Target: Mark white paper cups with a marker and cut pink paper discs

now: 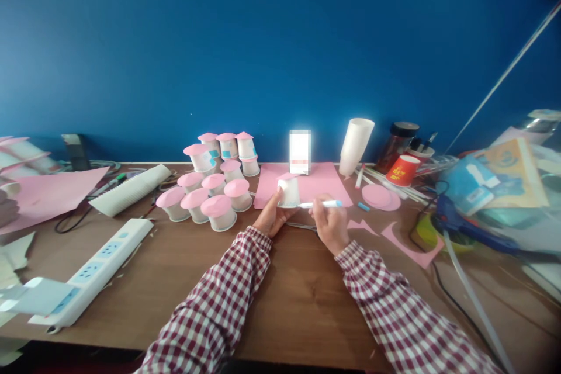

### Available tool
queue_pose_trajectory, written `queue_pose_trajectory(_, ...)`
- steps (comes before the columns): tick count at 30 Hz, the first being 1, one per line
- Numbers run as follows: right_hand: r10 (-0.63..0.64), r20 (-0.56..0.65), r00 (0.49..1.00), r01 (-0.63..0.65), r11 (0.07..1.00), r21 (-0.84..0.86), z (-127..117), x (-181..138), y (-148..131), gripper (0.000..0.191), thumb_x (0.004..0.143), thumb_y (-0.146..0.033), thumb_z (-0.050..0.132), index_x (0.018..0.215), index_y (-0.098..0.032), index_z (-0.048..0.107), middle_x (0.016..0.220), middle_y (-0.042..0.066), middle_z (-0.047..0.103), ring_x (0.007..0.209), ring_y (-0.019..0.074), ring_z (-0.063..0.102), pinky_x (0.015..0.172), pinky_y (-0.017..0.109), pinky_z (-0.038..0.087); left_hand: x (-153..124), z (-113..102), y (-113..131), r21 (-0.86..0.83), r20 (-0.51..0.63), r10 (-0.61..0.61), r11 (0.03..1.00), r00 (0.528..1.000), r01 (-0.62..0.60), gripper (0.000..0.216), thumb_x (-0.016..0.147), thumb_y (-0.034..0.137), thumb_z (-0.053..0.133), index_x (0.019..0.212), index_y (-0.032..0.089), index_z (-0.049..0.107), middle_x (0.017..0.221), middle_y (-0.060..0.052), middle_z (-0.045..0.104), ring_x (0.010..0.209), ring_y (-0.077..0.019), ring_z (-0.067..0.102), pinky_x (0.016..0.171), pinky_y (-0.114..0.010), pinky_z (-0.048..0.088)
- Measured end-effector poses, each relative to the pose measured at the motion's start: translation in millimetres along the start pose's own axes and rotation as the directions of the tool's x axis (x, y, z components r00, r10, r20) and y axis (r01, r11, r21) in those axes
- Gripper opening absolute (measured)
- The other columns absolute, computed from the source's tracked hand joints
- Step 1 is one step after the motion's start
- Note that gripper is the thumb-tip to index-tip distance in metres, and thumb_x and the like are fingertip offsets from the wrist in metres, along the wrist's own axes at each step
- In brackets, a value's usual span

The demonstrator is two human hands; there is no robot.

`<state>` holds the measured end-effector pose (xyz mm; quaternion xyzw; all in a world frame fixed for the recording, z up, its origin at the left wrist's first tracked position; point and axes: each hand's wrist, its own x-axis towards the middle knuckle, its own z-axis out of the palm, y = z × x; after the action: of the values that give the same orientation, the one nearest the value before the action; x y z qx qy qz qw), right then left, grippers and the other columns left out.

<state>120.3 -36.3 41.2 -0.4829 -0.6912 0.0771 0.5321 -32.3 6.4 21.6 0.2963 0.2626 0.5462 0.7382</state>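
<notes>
In the head view, a white paper cup (288, 193) with a pink paper top is gripped by my left hand (269, 214), whose fingers wrap its left side and underside. My right hand (331, 223) pinches a white marker (326, 204) with a light blue end. The marker lies level, its tip at the lower right edge of the cup; whether it touches, I cannot tell. A blue marker cap (363, 206) rests on the table right of my right hand. Behind the cup lies a pink paper sheet (324, 178). Scissors (302, 226), partly hidden, lie between my hands.
Several pink-topped cups (219, 210) stand at left, some stacked. A bright phone (300, 152) is upright behind. At right are a cup stack (357, 143), pink discs (380, 196), paper offcuts (412, 244), a red cup (403, 170) and a blue glue gun (473, 231). A power strip (96, 272) lies left.
</notes>
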Motion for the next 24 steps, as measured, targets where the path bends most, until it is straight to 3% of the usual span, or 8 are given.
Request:
queue_pose_trajectory(5,0.0,0.007,1.0,0.0,1.0,-0.003,0.1,-0.2,0.0,0.027,0.091,-0.03,0.038,0.069,-0.02,0.051,0.06,0.0,0.06,0.053,0.0129,0.056,0.056,0.025,0.041,-3.0,3.1,0.8,0.052,0.046,0.035,0.998,0.998,-0.037,0.036,0.081,0.032,0.058,0.114,0.016,0.055,0.099,-0.008,0.065,0.091,-0.0183,0.062,0.087,-0.035,0.051)
queue_pose_trajectory(15,0.023,-0.037,0.999,-0.022,0.999,0.026,-1.0,-1.0,0.2,0.026,0.091,-0.031,0.038,0.073,-0.02,0.052,0.061,0.001,0.06,0.056,0.0129,0.057,0.058,0.024,0.042,-2.8,2.7,0.3,0.064,0.057,-0.007,0.998,0.998,0.003,0.037,0.082,0.033,0.056,0.114,0.014,0.056,0.102,-0.01,0.065,0.093,-0.02,0.062,0.086,-0.035,0.052)
queue_pose_trajectory(24,-0.013,-0.001,1.0,0.013,0.999,-0.046,-0.1,0.6,1.4,0.03,0.092,-0.032,0.036,0.069,-0.02,0.052,0.062,0.001,0.061,0.054,0.0133,0.056,0.057,0.026,0.041,-0.2,-1.5,-1.4,0.029,0.022,-0.019,0.999,1.0,0.019,0.04,0.082,0.035,0.056,0.115,0.012,0.054,0.1,-0.011,0.065,0.095,-0.0211,0.062,0.085,-0.035,0.053)
